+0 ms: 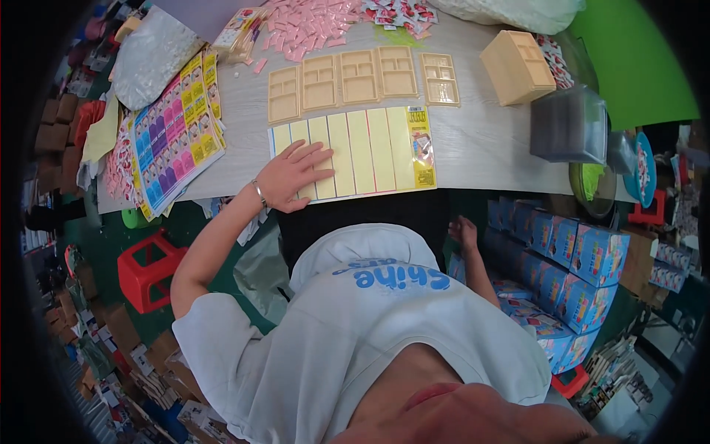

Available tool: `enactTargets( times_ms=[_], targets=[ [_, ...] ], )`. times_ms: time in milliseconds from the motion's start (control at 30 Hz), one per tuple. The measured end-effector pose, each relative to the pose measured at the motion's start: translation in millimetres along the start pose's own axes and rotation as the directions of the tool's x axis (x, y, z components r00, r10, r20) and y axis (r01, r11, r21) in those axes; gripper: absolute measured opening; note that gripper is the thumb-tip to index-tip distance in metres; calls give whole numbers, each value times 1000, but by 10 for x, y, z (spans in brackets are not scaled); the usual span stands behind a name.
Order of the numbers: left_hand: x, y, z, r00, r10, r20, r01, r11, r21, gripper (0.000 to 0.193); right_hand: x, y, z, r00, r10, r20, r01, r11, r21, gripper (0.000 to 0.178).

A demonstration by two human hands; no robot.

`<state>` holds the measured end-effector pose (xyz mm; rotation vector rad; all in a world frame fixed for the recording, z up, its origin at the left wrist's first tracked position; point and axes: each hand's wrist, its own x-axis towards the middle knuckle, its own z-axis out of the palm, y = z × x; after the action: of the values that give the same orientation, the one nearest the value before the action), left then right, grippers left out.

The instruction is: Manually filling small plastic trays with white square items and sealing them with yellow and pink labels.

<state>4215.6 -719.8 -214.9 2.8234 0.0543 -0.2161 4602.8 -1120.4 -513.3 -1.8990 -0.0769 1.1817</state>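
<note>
My left hand [296, 175] lies flat with fingers spread on the left part of a pale yellow sheet [361, 154]. Thin coloured lines divide this sheet into strips, and a bright printed panel runs down its right end. The sheet rests along the table's near edge. Just beyond it, several beige compartment trays [320, 83] stand in a row, with one more tray [440, 79] slightly apart at the right. Below the table edge, beside my body, my right hand [464, 232] hangs with loosely bent fingers apart, and nothing shows in it.
Colourful printed sheets [174, 133] and a white bag [155, 55] occupy the table's left side. Pink sachets [310, 26] are heaped at the back. Stacked beige trays [518, 68] and a clear bin [568, 124] stand right. Blue boxes [558, 248] and a red stool [150, 270] flank me.
</note>
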Motion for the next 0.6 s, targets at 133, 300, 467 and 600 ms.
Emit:
enactTargets(
  times_ms=[133, 300, 467, 600],
  targets=[
    [-437, 748, -47, 817, -341, -465, 116, 887, -448, 68, -333, -772, -32, 991, -130, -1, 128, 978, 163, 25],
    [-1272, 1440, 795, 594, -804, -33, -89, -25, -996, 36, -801, -1583, 781, 852, -494, 174, 489, 628, -605, 55],
    [-1083, 1275, 1622, 97, -995, -3, 629, 64, -774, 37, -489, -1734, 1396, 766, -598, 236, 451, 238, -860, 54],
    [-880, 887, 1430, -54, -933, -355, 837, 152, -526, 38, -90, -1688, 1560, 738, -639, 216, 548, 381, -745, 55]
  ],
)
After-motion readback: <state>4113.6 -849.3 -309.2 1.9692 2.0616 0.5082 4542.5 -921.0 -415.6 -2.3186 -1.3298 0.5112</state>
